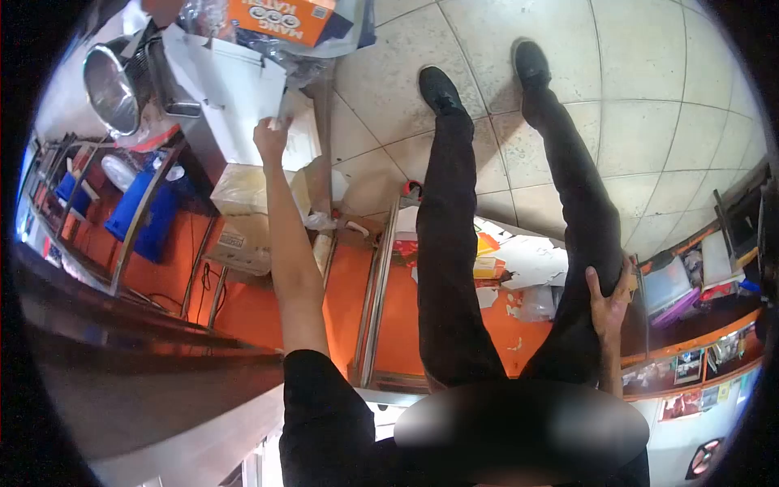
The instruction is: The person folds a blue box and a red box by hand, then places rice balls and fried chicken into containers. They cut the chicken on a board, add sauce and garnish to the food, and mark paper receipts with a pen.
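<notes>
My left hand (272, 142) stretches forward at the left, over a white cardboard box (231, 93) with its flap raised. Its fingers are closed, and a small white bit shows at the fingertips, too little to name. Just below that hand sits a yellowish, plastic-like block or package (243, 188), on top of a brown carton (243, 243). My right hand (608, 304) rests on my right thigh in dark trousers, thumb and fingers apart, with nothing seen in it.
An orange printed box (280, 18) lies among plastic bags at the top. Left of it are a metal bowl (112, 89) and a dark tray (172, 77). A blue container (146, 215) stands by metal rails. Shelves with goods (690, 296) line the right. Floor is tiled.
</notes>
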`<state>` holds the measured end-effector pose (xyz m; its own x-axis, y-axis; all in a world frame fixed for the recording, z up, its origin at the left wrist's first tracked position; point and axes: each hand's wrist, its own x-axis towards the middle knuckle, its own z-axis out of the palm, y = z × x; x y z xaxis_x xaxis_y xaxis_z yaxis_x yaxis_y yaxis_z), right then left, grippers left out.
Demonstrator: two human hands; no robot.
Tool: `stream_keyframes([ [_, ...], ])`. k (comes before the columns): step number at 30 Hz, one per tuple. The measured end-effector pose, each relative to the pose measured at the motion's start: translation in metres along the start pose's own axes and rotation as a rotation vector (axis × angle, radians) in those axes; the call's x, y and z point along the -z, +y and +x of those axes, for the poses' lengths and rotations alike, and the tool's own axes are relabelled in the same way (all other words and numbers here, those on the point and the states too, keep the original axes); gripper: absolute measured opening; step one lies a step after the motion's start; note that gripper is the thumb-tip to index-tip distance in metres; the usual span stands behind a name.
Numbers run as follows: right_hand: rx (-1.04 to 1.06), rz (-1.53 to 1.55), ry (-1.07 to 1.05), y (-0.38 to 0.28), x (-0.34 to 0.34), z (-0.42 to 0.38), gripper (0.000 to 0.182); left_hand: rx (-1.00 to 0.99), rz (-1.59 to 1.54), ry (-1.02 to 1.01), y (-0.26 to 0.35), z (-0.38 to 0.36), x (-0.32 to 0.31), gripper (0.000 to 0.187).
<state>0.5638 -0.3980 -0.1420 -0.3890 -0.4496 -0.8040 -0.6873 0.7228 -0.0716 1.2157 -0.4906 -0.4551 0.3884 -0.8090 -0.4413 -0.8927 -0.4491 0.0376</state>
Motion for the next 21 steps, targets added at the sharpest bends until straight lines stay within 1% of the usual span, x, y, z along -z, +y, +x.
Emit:
stream_keyframes([
  [1,-0.011,0.031,-0.001,-0.004,0.0,0.001,0.064,-0.053,0.039,-0.097,-0.004,-0.002,-0.019,0.062],
  [2,-0.012,0.068,-0.01,-0.008,0.003,0.0,0.064,-0.1,0.085,-0.187,-0.009,-0.007,-0.024,0.072],
  [3,-0.021,0.055,-0.016,-0.008,0.005,-0.001,0.064,-0.095,0.083,-0.202,-0.004,-0.013,-0.022,0.072],
  [5,-0.053,-0.001,-0.049,-0.008,0.008,0.002,0.066,-0.092,0.025,-0.074,0.018,-0.019,-0.016,0.084],
  [6,-0.052,-0.012,-0.05,-0.006,0.009,0.003,0.066,-0.142,0.003,-0.045,0.017,-0.02,-0.015,0.086],
  [7,-0.056,-0.003,-0.048,-0.002,0.009,0.003,0.067,-0.135,0.002,-0.05,0.017,-0.024,-0.015,0.086],
  [9,-0.059,0.009,-0.053,0.002,0.009,0.002,0.067,-0.109,-0.078,-0.122,0.021,-0.029,-0.007,0.082],
  [10,-0.095,0.044,-0.072,0.002,0.009,0.002,0.067,-0.079,-0.051,-0.158,0.023,-0.03,-0.004,0.073],
  [11,-0.131,0.077,-0.087,0.002,0.01,0.003,0.067,-0.077,-0.052,-0.156,0.02,-0.032,-0.003,0.073],
  [13,-0.13,0.059,-0.079,-0.002,0.01,0.003,0.067,-0.182,0.007,-0.102,0.021,-0.036,-0.005,0.057],
  [14,-0.13,0.042,-0.074,-0.004,0.009,0.003,0.067,-0.134,-0.014,-0.141,0.022,-0.042,-0.005,0.038],
  [15,-0.128,0.043,-0.069,-0.004,0.009,0.003,0.067,-0.136,-0.018,-0.138,0.024,-0.047,-0.007,0.038],
  [17,-0.091,-0.022,-0.066,-0.003,0.009,0.003,0.067,-0.022,0.004,-0.115,0.017,-0.061,-0.02,0.026],
  [18,-0.093,-0.023,-0.067,-0.006,0.009,0.002,0.067,0.009,0.01,0.0,0.015,-0.069,-0.027,0.024],
  [19,-0.106,0.012,-0.081,-0.011,0.009,0.002,0.067,0.009,0.011,-0.003,0.011,-0.075,-0.03,0.024],
  [21,-0.115,0.048,-0.091,-0.012,0.01,0.003,0.067,0.107,0.102,0.087,0.003,-0.083,-0.033,0.023],
])
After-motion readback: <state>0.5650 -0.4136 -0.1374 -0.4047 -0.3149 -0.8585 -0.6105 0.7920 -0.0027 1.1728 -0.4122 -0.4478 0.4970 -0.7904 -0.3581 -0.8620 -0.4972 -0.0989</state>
